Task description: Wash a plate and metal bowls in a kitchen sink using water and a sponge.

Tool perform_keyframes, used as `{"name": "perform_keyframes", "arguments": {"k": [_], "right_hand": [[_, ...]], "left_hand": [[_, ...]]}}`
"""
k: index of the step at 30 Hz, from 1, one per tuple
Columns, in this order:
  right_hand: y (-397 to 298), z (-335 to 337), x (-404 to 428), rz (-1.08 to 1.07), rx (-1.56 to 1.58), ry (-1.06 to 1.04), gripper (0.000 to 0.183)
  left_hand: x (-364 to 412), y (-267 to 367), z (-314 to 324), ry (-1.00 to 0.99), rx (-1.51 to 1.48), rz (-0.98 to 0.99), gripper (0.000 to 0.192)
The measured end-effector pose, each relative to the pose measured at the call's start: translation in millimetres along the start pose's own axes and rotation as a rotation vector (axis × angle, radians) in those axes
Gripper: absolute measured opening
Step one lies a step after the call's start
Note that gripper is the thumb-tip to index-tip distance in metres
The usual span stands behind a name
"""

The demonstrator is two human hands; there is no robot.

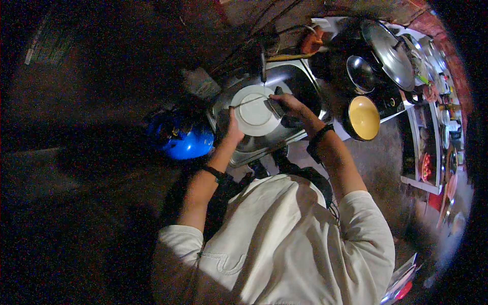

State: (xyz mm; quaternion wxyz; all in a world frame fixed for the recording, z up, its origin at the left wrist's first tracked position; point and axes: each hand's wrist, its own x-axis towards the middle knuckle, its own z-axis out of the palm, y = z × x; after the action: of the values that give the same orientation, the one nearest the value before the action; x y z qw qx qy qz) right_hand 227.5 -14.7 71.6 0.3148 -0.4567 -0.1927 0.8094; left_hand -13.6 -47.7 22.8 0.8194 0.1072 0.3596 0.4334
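Note:
Over a stainless steel sink, a white plate faces up between my hands. My left hand grips its left rim. My right hand is at the plate's right edge, closed on a dark item, perhaps a scrubbing pad or cloth; its exact kind is unclear. A thin pale line crosses the plate between the hands; I cannot tell what it is. A dark faucet reaches over the sink's far side. Another pale dish is partly visible behind the plate.
Right of the sink stand a yellow-lined bowl, a dark pan and a large metal lid by a black stove. A blue container lies left of the sink. Shelves with dishes line the far right.

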Motion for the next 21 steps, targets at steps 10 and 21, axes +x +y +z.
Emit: {"name": "perform_keyframes", "arguments": {"k": [10, 21], "right_hand": [[0, -10, 0, -0.597, -0.27, 0.036, 0.022], [11, 19, -58, -0.918, -1.551, -0.159, 0.046]], "left_hand": [[7, 21, -8, 0.18, 0.042, -0.357, 0.101], [26, 14, 17, 0.133, 0.052, -0.122, 0.042]]}}
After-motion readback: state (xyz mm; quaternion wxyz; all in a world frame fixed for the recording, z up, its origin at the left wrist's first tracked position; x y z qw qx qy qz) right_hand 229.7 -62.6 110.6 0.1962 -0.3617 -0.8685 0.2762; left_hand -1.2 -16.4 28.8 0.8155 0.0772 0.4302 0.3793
